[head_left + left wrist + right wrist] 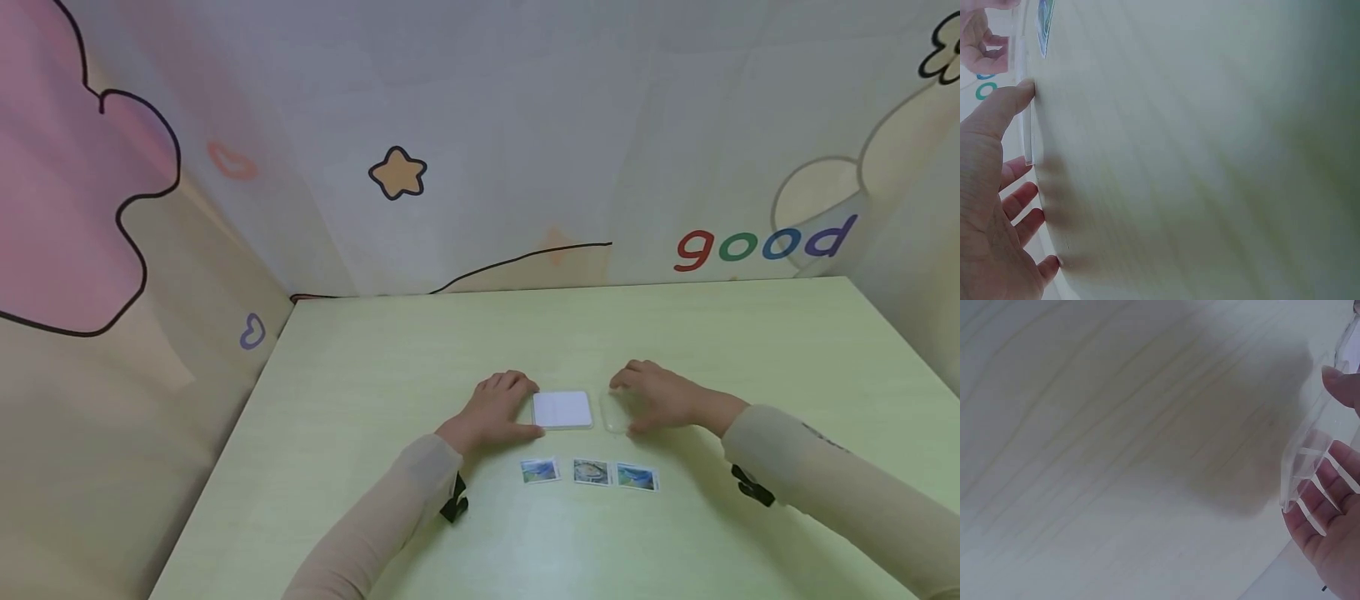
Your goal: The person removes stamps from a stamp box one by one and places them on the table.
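A shallow clear plastic box (591, 417) lies on the table with a white card (562, 409) filling it. At its left end my left hand (495, 410) holds it, thumb at the near corner and index finger at the far corner; the other fingertips rest on the table. My right hand (663, 398) grips a clear plastic lid (615, 412) just right of the box, a narrow gap between them. In the right wrist view the see-through lid (1302, 459) lies between thumb and fingers, tilted. The left wrist view shows the box's side edge (1027, 134) beyond the thumb.
Three small picture cards lie in a row nearer the body: a left one (540, 471), a middle one (592, 472) and a right one (637, 477). The pale wooden table (375, 350) meets a printed cloth backdrop (495, 150) at its back and sides.
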Action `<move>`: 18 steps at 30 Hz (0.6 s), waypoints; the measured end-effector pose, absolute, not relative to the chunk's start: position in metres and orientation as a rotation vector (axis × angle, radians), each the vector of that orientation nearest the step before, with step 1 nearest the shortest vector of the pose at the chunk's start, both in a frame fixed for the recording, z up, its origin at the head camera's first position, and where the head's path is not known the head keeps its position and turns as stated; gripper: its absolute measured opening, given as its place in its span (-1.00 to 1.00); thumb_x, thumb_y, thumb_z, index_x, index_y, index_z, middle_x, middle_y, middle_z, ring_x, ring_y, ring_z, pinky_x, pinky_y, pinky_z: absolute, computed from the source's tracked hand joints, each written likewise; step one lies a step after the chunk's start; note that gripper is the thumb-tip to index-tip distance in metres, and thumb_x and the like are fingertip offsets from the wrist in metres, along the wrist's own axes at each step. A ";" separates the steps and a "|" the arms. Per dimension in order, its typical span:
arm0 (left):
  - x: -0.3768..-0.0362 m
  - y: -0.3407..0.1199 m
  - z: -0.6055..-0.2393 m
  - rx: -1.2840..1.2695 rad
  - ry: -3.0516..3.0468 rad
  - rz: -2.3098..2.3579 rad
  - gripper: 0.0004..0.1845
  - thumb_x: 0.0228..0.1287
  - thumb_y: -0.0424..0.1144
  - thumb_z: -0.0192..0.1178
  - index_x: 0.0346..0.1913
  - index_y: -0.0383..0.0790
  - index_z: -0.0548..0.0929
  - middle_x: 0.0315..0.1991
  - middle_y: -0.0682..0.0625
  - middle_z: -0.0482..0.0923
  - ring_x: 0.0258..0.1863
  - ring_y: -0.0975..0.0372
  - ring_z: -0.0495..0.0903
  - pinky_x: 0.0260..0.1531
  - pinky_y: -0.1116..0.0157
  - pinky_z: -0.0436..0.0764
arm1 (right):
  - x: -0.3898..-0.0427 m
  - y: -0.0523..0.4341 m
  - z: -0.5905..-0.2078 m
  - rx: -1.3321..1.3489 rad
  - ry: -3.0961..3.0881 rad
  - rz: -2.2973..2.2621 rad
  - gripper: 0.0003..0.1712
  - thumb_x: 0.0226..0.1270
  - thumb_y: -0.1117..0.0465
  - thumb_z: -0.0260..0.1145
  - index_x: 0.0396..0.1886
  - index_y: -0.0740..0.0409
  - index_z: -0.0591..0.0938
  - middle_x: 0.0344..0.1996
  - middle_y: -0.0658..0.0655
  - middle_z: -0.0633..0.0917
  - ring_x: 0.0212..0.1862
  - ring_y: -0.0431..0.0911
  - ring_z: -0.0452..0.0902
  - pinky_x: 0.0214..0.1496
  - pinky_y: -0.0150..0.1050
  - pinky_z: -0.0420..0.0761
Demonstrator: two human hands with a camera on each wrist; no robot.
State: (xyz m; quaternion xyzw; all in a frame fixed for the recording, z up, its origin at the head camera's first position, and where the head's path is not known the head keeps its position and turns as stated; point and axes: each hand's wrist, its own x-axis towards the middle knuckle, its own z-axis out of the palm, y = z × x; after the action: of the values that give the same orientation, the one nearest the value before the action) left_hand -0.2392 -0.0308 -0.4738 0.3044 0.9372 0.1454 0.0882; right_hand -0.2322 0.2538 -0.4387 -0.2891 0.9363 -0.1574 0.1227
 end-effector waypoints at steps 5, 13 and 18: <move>-0.240 -0.031 -0.476 0.914 2.794 0.428 -0.34 0.17 0.17 0.21 0.27 -0.04 0.37 0.27 0.00 0.30 0.27 0.10 0.26 0.28 0.06 0.23 | -0.233 0.252 -0.437 -0.861 2.745 -0.487 -0.31 -0.10 0.12 0.56 0.04 0.29 0.52 -0.05 0.20 0.54 0.00 0.10 0.41 0.09 0.06 0.46; -0.242 -0.031 -0.479 0.919 2.796 0.417 -0.34 0.17 0.18 0.20 0.27 -0.04 0.36 0.28 0.00 0.29 0.27 0.11 0.26 0.28 0.06 0.23 | -0.234 0.247 -0.434 -0.847 2.760 -0.503 -0.31 -0.06 0.14 0.54 0.08 0.30 0.51 -0.01 0.22 0.53 0.01 0.11 0.41 0.10 0.08 0.46; -0.241 -0.032 -0.476 0.925 2.797 0.435 -0.34 0.17 0.17 0.22 0.26 -0.05 0.37 0.26 0.00 0.30 0.26 0.10 0.27 0.27 0.06 0.23 | -0.238 0.244 -0.433 -0.824 2.764 -0.504 -0.30 -0.03 0.13 0.53 0.11 0.30 0.50 0.02 0.25 0.52 0.04 0.13 0.40 0.13 0.10 0.45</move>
State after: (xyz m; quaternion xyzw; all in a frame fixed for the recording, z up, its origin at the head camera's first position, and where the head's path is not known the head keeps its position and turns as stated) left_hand -0.2405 -0.0319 -0.4762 0.3096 0.9361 0.1456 0.0818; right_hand -0.2377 0.2443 -0.4331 -0.2800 0.9386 -0.1713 0.1066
